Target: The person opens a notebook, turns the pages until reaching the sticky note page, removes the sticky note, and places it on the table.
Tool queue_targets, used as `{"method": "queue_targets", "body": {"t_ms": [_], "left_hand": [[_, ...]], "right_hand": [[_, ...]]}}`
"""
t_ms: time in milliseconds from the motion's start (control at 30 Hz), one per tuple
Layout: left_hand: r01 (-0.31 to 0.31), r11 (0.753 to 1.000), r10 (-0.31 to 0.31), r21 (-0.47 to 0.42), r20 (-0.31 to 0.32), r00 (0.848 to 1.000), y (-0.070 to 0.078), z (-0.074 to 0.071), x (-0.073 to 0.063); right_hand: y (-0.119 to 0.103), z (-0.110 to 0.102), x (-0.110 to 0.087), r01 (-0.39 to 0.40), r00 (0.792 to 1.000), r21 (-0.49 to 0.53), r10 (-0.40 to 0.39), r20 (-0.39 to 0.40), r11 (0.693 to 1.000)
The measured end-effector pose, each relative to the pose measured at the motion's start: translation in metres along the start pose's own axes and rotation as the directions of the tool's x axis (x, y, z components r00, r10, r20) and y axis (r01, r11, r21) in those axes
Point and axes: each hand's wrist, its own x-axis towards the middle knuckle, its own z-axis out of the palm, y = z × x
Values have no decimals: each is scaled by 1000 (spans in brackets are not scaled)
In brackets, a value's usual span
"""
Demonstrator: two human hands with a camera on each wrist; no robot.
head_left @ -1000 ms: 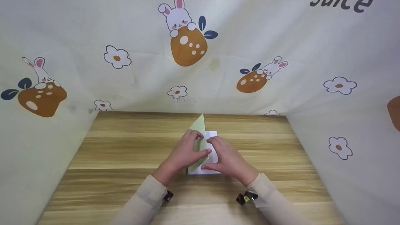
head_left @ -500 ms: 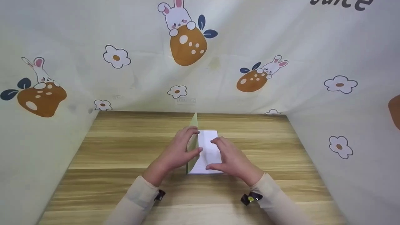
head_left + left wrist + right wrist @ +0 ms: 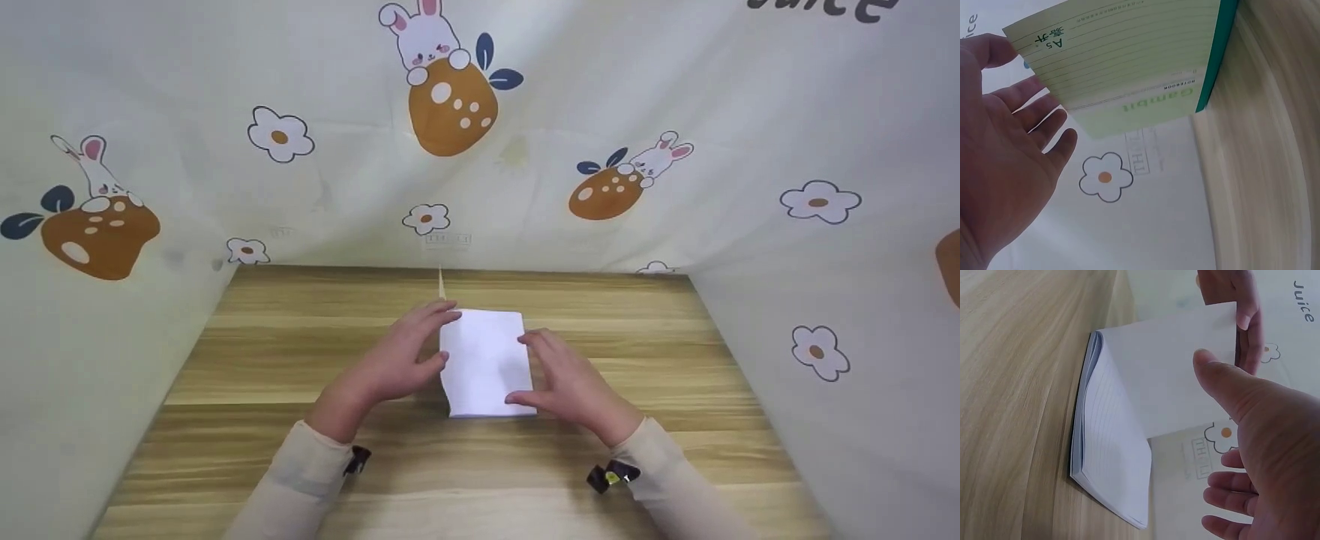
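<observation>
A notebook (image 3: 487, 364) lies partly opened on the table, white lined pages up. Its pale green cover (image 3: 1129, 62), printed with lines and lettering, stands raised along a dark green spine; its white inner side shows in the right wrist view. My left hand (image 3: 394, 360) holds the cover's free edge at the notebook's left, the thumb at the edge and the other fingers beside it. At the right edge, my right hand (image 3: 581, 386) is spread with relaxed fingers, its thumb over the lower right corner. Whether that thumb touches the page is hard to tell.
The wood-grain table (image 3: 645, 330) extends around the notebook on all sides. A pale curtain (image 3: 337, 180) printed with rabbits and flowers surrounds it at the back and both sides. Each sleeve has a small dark wrist device at its cuff.
My left hand has moved left, swinging the green cover from leaning right to nearly upright and baring the white pages. My right hand has shifted slightly right.
</observation>
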Motion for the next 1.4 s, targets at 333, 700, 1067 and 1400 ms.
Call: {"method": "queue_targets", "body": {"t_ms": [333,700,1067,1400], "left_hand": [[24,1000,-24,-6,11,1000,-10,-14,-13],[116,993,-116,19,13,993,-23,-24,-30],[172,983,-174,71,26,984,-39,-20,-39],[238,967,-245,90,79,966,-54,-8,-45]], "right_hand": [[7,0,-4,-45,999,41,45,15,998],[17,-1,-11,-36,999,38,37,-22,999],[19,-2,-14,-58,998,38,59,-26,998],[19,-2,-17,-87,996,40,87,-8,995]]}}
